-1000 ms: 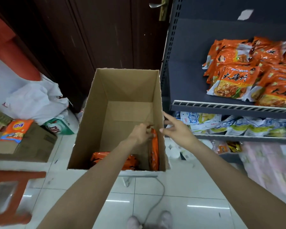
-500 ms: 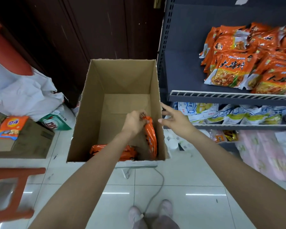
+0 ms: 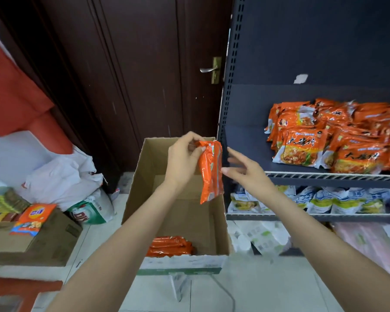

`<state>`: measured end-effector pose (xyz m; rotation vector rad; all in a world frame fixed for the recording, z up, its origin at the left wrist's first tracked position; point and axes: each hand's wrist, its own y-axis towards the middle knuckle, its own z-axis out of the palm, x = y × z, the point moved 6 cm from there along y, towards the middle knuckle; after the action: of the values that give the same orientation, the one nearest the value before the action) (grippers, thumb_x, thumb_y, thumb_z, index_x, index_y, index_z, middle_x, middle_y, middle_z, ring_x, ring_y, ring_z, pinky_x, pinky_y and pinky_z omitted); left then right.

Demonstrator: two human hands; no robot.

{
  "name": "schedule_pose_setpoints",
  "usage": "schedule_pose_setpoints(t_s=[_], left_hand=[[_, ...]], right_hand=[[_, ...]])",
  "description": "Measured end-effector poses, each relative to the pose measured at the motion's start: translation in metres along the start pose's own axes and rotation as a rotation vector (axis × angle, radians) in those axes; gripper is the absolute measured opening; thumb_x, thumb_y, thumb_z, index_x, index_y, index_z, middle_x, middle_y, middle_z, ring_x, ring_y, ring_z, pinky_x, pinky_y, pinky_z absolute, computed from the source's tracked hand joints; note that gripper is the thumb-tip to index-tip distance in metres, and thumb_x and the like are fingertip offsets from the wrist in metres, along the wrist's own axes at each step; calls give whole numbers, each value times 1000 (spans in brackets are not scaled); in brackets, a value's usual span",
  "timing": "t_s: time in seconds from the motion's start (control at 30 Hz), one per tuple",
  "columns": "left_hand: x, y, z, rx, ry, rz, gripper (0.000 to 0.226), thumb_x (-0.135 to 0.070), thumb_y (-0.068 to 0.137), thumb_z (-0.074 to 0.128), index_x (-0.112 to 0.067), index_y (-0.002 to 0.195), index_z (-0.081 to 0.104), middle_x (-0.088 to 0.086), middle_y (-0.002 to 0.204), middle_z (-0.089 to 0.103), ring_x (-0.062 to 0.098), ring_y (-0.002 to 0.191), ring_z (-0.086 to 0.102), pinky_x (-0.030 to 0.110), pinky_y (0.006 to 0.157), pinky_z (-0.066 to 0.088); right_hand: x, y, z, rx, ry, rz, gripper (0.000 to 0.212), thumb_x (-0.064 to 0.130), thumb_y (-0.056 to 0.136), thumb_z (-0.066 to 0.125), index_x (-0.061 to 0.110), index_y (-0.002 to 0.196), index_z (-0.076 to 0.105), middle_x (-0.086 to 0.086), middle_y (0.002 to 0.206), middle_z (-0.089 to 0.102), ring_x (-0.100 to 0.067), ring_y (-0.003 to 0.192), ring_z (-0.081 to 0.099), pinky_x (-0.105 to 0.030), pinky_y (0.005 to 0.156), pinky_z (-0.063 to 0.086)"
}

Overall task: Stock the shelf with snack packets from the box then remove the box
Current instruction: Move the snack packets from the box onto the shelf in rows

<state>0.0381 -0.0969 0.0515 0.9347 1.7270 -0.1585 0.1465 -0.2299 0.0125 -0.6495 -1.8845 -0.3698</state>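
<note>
A: Orange snack packet [image 3: 211,171] hung edge-on above the open box [image 3: 134,194], pinched at its top by the left hand [image 3: 185,158].

B: At 3 o'clock of it, right hand [image 3: 245,171] spread, fingers loose, thumb tip at the wrapper's edge. More packets [image 3: 170,246] lay in the box; stocked shelf [image 3: 333,176] further at 3 o'clock.

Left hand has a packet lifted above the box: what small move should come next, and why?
Probably carry the orange packet rightward onto the bare left part of the shelf, beside the orange stack. The left hand pinches its top edge, clear of the box; the open right hand waits beside it to steady it.
</note>
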Motion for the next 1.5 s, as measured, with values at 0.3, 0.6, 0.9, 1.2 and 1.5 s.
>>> schedule_pose_setpoints(t_s=[0.3,0.6,0.9,1.2,1.5], left_hand=[[-69,49,113,79,6,63,6,-12,81,70,-16,83,67,4,83,68,16,79,65,34,75,56],[-71,93,270,120,-133,-192,13,-7,84,67,-1,76,59,12,75,65,24,76,70,33,63,60],[-23,107,319,172,143,-330,12,-20,86,67,-17,75,64,1,78,65,18,82,66,39,72,58],[-21,115,324,113,270,-342,11,-25,88,63,-19,80,65,5,78,69,24,78,68,40,74,57],[-4,107,336,321,346,-425,26,-25,91,59,-11,112,62,11,110,66,26,102,61,35,83,50]], right_hand=[[-7,14,-102,-43,-63,-112,69,14,81,70,31,140,38,7,120,58,-10,102,61,-31,87,53],[-84,51,-240,-47,-390,-8,77,11,77,74,24,142,35,-4,118,61,-16,96,61,-27,85,47],[-147,94,-303,-32,-610,37,39,9,89,59,24,124,56,-10,118,64,-25,78,66,-47,74,55],[-157,115,-300,-78,-671,-67,33,9,94,52,22,123,59,-9,127,60,-29,93,64,-42,76,54],[-151,108,-281,-138,-795,-192,36,10,89,58,17,125,58,-4,127,55,-23,121,44,-37,103,37]])
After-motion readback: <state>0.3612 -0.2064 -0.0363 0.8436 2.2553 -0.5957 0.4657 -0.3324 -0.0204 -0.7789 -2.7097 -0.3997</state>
